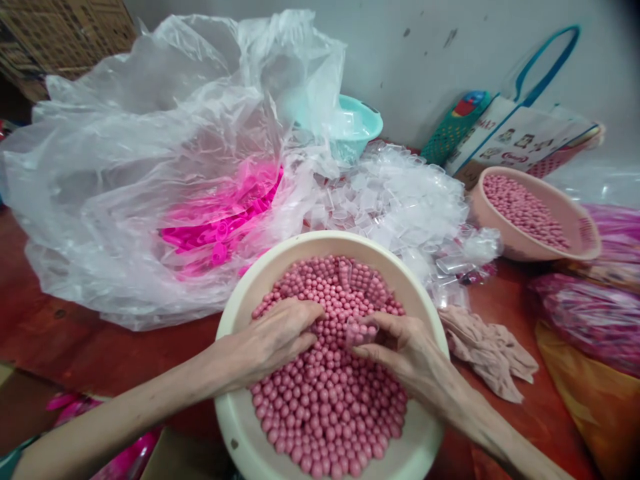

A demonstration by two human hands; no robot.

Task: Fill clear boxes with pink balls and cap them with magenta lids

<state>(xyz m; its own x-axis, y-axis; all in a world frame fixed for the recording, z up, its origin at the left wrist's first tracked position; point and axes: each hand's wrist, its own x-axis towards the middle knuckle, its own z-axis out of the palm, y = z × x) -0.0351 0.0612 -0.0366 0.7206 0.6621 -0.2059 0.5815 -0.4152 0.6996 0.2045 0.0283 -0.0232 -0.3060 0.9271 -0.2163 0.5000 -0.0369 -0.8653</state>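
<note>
A cream basin (235, 413) full of small pink balls (325, 407) sits in front of me on the red table. My left hand (273, 337) rests palm down on the balls with its fingers curled into them. My right hand (400, 347) pinches a small clear plastic bag (361, 330) holding a few pink balls, just above the pile. The two hands nearly meet at the middle of the basin.
A big clear plastic sack (150, 153) with bright pink plastic parts (220, 223) lies at the left. A heap of small clear bags (400, 200) lies behind the basin. A pink bowl (575, 250) of balls, a teal bowl (357, 123), a beige cloth (487, 350) stand around.
</note>
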